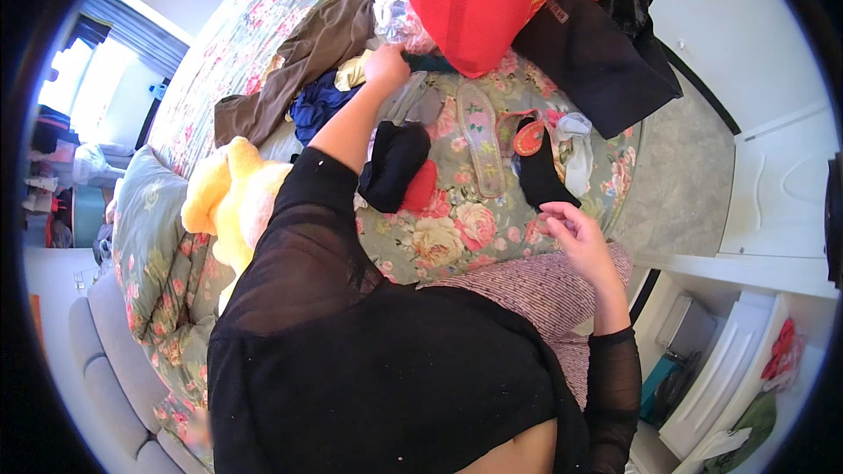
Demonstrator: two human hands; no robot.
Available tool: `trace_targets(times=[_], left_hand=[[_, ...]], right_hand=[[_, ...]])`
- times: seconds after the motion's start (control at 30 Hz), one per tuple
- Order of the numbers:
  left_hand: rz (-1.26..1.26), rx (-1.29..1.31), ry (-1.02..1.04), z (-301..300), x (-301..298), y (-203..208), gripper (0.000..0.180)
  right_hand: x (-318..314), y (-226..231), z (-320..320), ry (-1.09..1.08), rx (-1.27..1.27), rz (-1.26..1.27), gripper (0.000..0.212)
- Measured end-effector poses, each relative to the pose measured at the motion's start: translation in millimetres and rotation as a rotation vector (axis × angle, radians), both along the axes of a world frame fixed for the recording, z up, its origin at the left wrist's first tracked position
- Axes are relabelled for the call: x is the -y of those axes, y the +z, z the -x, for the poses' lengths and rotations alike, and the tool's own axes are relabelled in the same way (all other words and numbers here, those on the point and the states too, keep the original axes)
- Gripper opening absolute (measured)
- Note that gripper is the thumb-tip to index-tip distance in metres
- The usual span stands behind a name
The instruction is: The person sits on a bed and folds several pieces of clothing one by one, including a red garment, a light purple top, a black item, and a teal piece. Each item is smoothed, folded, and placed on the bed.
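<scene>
The left hand (386,63) reaches far out over the bed (263,17), its fingers closed on a dark teal piece of cloth (430,62) that lies just under the lower edge of a red bag (479,0). The grip is clamped on that cloth, at the near end of it. The right hand (575,233) hovers near the bed's front edge, fingers curled loosely together with nothing clearly between them; whether they pinch anything cannot be told. Its fingertips sit just beside the toe of a black sock (537,171), which has a red and orange patch at its far end.

Between the two hands the floral cover is crowded. A patterned insole (479,136) lies lengthwise in the middle, with a folded black garment (395,162) and a red piece (421,186) touching it on the left side. A white cloth (575,145) lies just right of the black sock, close to the bed's rounded right edge. Behind the left forearm sit a blue garment (320,104) and a long brown one (299,66). A black bag (597,53) overhangs the bed's far right edge beside the red bag.

A yellow plush toy (233,197) rests against the left arm's sleeve. The barest stretch of cover lies in front, between the black garment and the right hand, by the large printed roses.
</scene>
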State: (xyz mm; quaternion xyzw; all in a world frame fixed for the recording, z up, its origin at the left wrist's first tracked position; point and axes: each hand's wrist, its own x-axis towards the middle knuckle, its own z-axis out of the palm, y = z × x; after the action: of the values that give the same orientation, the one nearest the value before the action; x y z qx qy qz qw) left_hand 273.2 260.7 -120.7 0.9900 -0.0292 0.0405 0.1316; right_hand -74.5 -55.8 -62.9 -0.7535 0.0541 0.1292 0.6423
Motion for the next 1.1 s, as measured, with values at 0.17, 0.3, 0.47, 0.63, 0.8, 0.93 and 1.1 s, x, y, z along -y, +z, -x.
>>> trace_targets(times=[0.17,0.3,0.47,0.63,0.8,0.93,1.1], left_hand=[[0.590,0.458,0.136,1.2,-47.1,32.3,0.023],[1.385,0.359,0.182,7.2,-56.9,65.1,0.024],[2.050,-0.093,0.103,57.0,-25.5,82.5,0.025],[2.069,-0.648,-0.072,138.2,30.6,68.0,0.040],[1.746,-0.784,0.013,205.4,95.1,70.9,0.043],[1.679,-0.929,-0.081,237.5,116.7,66.6,0.038],[1.528,-0.864,0.053,233.0,86.2,45.8,0.024]], right_hand=[[-2.3,-9.4,-1.2,0.009,-0.031,0.037,0.026],[-7.0,-13.0,-7.6,0.035,-0.044,-0.002,0.026],[-14.7,-4.3,-9.4,0.049,0.011,-0.009,0.026],[-25.5,11.6,-6.3,-0.109,0.106,-0.132,0.035],[-46.9,32.1,-18.0,-0.307,0.357,-0.073,0.058],[-57.5,34.0,-34.3,-0.252,0.667,0.263,0.040],[-25.9,8.9,-11.7,-0.449,0.176,-0.096,0.023]])
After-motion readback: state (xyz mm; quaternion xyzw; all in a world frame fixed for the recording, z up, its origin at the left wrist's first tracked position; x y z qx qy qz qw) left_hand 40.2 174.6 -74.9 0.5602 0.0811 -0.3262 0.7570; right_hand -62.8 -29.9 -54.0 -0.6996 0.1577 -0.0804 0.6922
